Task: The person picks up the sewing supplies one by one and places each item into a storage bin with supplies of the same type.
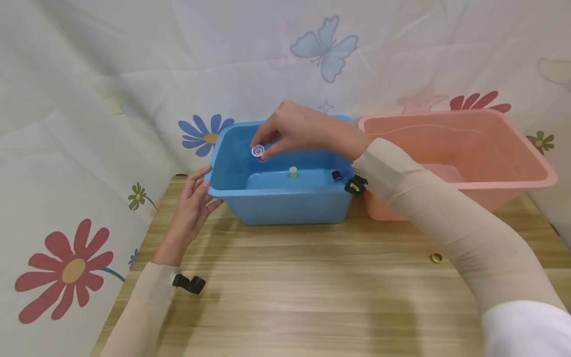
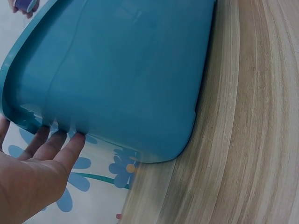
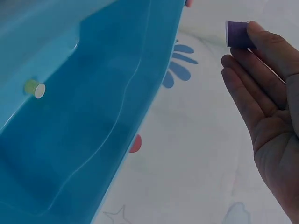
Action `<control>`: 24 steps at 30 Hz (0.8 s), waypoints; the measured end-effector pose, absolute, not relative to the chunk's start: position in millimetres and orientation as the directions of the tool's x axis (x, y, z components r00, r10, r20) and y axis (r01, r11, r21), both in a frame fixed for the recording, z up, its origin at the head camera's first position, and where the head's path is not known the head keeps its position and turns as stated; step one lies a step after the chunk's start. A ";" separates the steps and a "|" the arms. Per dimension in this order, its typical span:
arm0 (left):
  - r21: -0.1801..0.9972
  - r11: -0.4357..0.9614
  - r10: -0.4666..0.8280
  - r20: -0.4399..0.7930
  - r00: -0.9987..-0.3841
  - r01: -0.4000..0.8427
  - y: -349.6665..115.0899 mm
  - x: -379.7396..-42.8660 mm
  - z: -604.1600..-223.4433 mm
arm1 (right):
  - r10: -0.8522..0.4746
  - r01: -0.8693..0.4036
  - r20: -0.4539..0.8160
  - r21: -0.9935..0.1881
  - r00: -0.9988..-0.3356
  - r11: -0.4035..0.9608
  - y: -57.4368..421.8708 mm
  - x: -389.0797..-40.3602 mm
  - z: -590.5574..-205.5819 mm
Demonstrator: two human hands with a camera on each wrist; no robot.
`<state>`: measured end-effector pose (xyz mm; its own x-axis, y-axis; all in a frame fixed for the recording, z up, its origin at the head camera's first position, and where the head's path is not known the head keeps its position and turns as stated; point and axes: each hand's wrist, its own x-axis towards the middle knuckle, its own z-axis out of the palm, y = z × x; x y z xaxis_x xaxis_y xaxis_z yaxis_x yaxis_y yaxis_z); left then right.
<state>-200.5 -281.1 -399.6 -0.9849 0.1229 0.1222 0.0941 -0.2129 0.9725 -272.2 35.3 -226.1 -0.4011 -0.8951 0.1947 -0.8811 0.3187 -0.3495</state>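
Note:
My right hand [image 1: 294, 130] pinches a purple thread spool [image 3: 239, 35] between thumb and fingers, above the left part of a blue plastic tub [image 1: 285, 208]. In the head view the spool's white, ringed end faces up. Inside the tub lie a yellow-green spool [image 1: 293, 172] near the middle and a dark spool [image 1: 336, 175] toward the right. My left hand [image 1: 192, 208] is at the tub's left end, its extended fingertips [image 2: 74, 141] touching the wall just under the rim.
A pink tub [image 1: 446, 186] stands to the right of the blue one on the wood-grain table [image 1: 285, 287]. A small gold-coloured ring [image 1: 435, 258] lies in front of it. Behind both tubs hangs a white curtain [image 1: 250, 59] with flowers and a butterfly.

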 end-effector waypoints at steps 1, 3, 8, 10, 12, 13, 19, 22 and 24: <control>0.973 -0.212 0.123 0.122 -0.985 0.094 -281.2 -200.6 -399.6 | -0.894 -0.874 0.185 -0.361 -0.409 0.325 34.4 -275.5 -226.1; 0.972 -0.214 0.123 0.123 -0.985 0.095 -281.4 -201.0 -399.7 | -0.896 -0.865 0.164 -0.378 -0.414 0.330 33.1 -282.4 -227.0; 0.972 -0.214 0.128 0.126 -0.984 0.096 -280.2 -202.0 -399.0 | -0.912 -0.839 0.100 -0.442 -0.399 0.319 32.5 -303.0 -234.0; 0.973 -0.212 0.129 0.126 -0.984 0.097 -279.7 -202.3 -398.9 | -0.912 -0.820 0.079 -0.474 -0.403 0.321 33.3 -311.4 -237.8; 0.973 -0.210 0.130 0.125 -0.984 0.095 -279.4 -202.2 -399.2 | -0.907 -0.796 0.063 -0.506 -0.417 0.331 34.4 -318.4 -241.6; 0.973 -0.210 0.130 0.124 -0.984 0.095 -279.2 -202.2 -399.7 | -0.902 -0.783 0.057 -0.522 -0.427 0.338 35.2 -321.5 -243.6; 0.975 -0.201 0.117 0.123 -0.985 0.097 -277.9 -201.4 -399.3 | -0.883 -0.725 -0.001 -0.571 -0.470 0.386 36.8 -338.1 -256.6; 0.975 -0.200 0.119 0.127 -0.985 0.102 -277.4 -201.5 -398.0 | -0.878 -0.713 -0.032 -0.570 -0.478 0.409 34.8 -346.2 -264.7; 0.975 -0.196 0.119 0.129 -0.985 0.104 -276.8 -201.7 -397.6 | -0.875 -0.705 -0.047 -0.571 -0.482 0.419 33.1 -350.9 -270.5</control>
